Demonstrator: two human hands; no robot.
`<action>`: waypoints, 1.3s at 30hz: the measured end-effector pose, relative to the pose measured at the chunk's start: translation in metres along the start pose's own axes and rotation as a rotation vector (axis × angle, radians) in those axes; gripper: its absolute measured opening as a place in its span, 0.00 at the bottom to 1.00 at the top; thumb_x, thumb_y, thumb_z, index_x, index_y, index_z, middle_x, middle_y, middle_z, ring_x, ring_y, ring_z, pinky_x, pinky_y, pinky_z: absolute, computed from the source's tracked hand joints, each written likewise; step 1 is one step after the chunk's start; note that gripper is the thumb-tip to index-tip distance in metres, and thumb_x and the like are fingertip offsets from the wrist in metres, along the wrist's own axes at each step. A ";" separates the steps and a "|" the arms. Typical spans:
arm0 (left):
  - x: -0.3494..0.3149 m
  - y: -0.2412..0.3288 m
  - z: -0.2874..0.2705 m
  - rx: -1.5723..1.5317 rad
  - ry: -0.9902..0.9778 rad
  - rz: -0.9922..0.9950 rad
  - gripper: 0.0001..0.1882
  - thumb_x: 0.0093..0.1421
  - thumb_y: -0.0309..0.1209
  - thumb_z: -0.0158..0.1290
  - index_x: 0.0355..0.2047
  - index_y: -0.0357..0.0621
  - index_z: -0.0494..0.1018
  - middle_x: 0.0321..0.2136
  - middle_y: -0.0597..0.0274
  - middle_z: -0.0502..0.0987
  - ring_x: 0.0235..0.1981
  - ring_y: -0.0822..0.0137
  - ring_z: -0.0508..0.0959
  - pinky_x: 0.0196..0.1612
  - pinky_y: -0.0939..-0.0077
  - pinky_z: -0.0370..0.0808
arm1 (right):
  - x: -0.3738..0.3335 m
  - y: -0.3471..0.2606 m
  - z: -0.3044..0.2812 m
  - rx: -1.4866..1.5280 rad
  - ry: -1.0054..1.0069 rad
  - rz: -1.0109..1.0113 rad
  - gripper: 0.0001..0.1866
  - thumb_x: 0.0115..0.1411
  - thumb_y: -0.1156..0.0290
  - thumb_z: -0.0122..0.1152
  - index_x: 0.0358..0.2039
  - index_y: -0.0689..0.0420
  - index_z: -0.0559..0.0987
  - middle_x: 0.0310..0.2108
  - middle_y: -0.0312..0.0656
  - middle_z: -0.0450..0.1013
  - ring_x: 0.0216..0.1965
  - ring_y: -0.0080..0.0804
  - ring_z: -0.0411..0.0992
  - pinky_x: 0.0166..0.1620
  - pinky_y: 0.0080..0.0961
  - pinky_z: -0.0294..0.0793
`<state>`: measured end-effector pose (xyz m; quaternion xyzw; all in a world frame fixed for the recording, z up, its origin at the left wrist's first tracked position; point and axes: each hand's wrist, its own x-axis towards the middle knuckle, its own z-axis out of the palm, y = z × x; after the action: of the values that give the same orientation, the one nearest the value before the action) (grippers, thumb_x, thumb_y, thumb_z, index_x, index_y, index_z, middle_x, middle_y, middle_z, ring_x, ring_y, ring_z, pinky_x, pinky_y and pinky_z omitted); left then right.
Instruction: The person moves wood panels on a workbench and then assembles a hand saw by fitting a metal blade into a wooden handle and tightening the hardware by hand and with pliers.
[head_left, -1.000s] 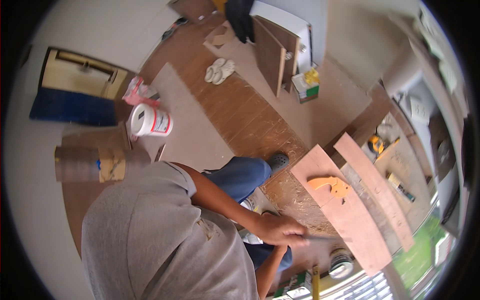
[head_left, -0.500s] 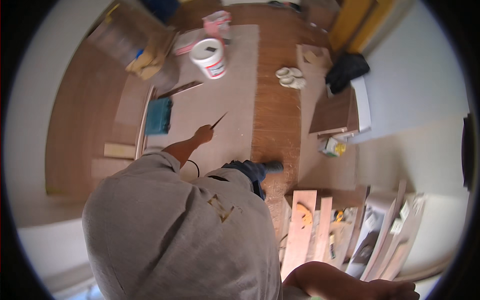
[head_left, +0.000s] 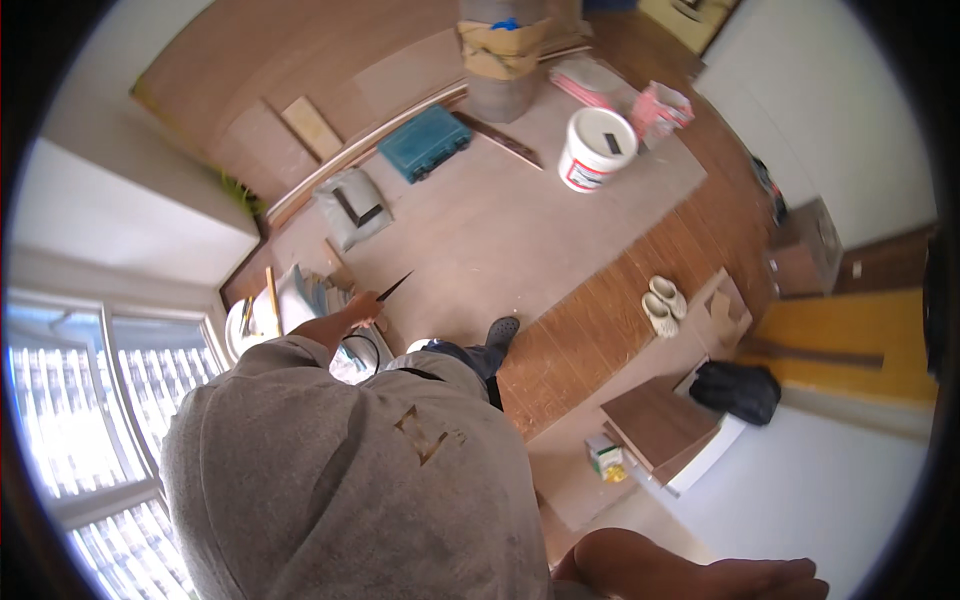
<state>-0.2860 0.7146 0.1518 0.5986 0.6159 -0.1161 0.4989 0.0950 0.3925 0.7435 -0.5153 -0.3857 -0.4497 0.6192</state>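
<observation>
My left hand (head_left: 366, 307) is closed around a slim, dark, pointed tool (head_left: 396, 286). Its tip aims up and to the right over the floor covering; its exact kind cannot be made out. A thin black cable (head_left: 372, 346) curves just below this hand, beside a pile of stacked materials (head_left: 318, 290). At the lower right, my right hand (head_left: 765, 580) is held out to the side, partly cut off by the picture's edge. Its fingers look stretched, and nothing shows in them.
Ahead lie a grey bag (head_left: 352, 208), a teal tool case (head_left: 425, 143) and a white bucket (head_left: 597, 148) on the floor covering (head_left: 470, 240). Pale clogs (head_left: 662, 305) rest on the wood floor. A brown box (head_left: 658, 425) and black bag (head_left: 737, 392) stand right; windows (head_left: 70, 400) are left.
My view has turned left, so the bucket, case and clogs now sit farther right. The windows and grey bag have come into view; the boards at lower right have gone. The tool stays in my left hand.
</observation>
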 end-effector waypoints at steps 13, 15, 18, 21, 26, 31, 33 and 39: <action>-0.013 0.220 0.019 -0.262 0.191 0.115 0.20 0.66 0.47 0.50 0.41 0.41 0.74 0.23 0.54 0.77 0.24 0.60 0.79 0.30 0.60 0.76 | 0.021 0.123 0.191 0.511 -0.092 -0.027 0.21 0.64 0.47 0.59 0.26 0.48 0.67 0.19 0.27 0.53 0.19 0.18 0.54 0.19 0.17 0.53; -0.025 0.246 0.024 -0.318 0.189 0.103 0.20 0.66 0.47 0.51 0.42 0.41 0.74 0.24 0.55 0.78 0.24 0.60 0.79 0.31 0.61 0.76 | 0.012 0.154 0.205 0.617 -0.161 -0.077 0.20 0.65 0.47 0.59 0.27 0.48 0.68 0.20 0.27 0.54 0.20 0.19 0.56 0.19 0.17 0.55; -0.046 0.278 0.026 -0.277 0.104 0.119 0.21 0.66 0.47 0.50 0.42 0.40 0.75 0.26 0.55 0.78 0.25 0.60 0.79 0.31 0.62 0.76 | 0.006 0.211 0.232 0.788 -0.292 -0.151 0.19 0.65 0.46 0.60 0.33 0.48 0.69 0.19 0.29 0.55 0.22 0.19 0.59 0.20 0.15 0.59; -0.043 0.295 0.033 -0.218 0.103 0.128 0.19 0.65 0.46 0.52 0.40 0.41 0.77 0.27 0.52 0.79 0.27 0.59 0.80 0.35 0.59 0.76 | 0.015 0.299 0.267 0.913 -0.514 -0.029 0.13 0.67 0.60 0.52 0.30 0.56 0.71 0.23 0.38 0.63 0.28 0.31 0.65 0.33 0.28 0.66; -0.036 0.357 0.033 -0.120 0.181 0.212 0.17 0.60 0.41 0.56 0.45 0.44 0.79 0.36 0.48 0.82 0.38 0.49 0.82 0.43 0.57 0.77 | -0.076 0.417 0.360 0.716 -0.980 0.056 0.17 0.69 0.64 0.50 0.29 0.63 0.77 0.31 0.43 0.74 0.34 0.40 0.72 0.44 0.39 0.74; -0.010 0.373 0.048 0.077 0.149 0.346 0.15 0.57 0.37 0.57 0.42 0.43 0.80 0.37 0.46 0.82 0.42 0.48 0.82 0.47 0.57 0.77 | -0.309 0.465 0.349 0.350 -2.436 0.364 0.14 0.60 0.67 0.62 0.43 0.60 0.83 0.34 0.51 0.79 0.37 0.43 0.78 0.46 0.38 0.76; 0.013 0.371 0.046 0.153 0.009 0.348 0.15 0.58 0.36 0.57 0.41 0.42 0.81 0.37 0.45 0.82 0.42 0.48 0.82 0.47 0.57 0.77 | -0.384 0.489 0.314 0.556 -2.663 0.231 0.14 0.59 0.65 0.61 0.41 0.61 0.82 0.34 0.55 0.79 0.38 0.50 0.79 0.45 0.41 0.76; 0.034 0.341 0.016 -0.200 -0.157 0.039 0.17 0.60 0.38 0.55 0.43 0.39 0.80 0.35 0.45 0.81 0.39 0.50 0.81 0.45 0.57 0.75 | -0.424 0.466 0.373 0.442 -2.773 0.414 0.15 0.62 0.64 0.56 0.35 0.66 0.78 0.31 0.58 0.77 0.36 0.54 0.77 0.41 0.41 0.74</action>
<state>0.0196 0.8114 0.2734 0.5469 0.5715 -0.0909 0.6050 0.4081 0.8578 0.2728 -0.4726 -0.6511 0.5784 -0.1349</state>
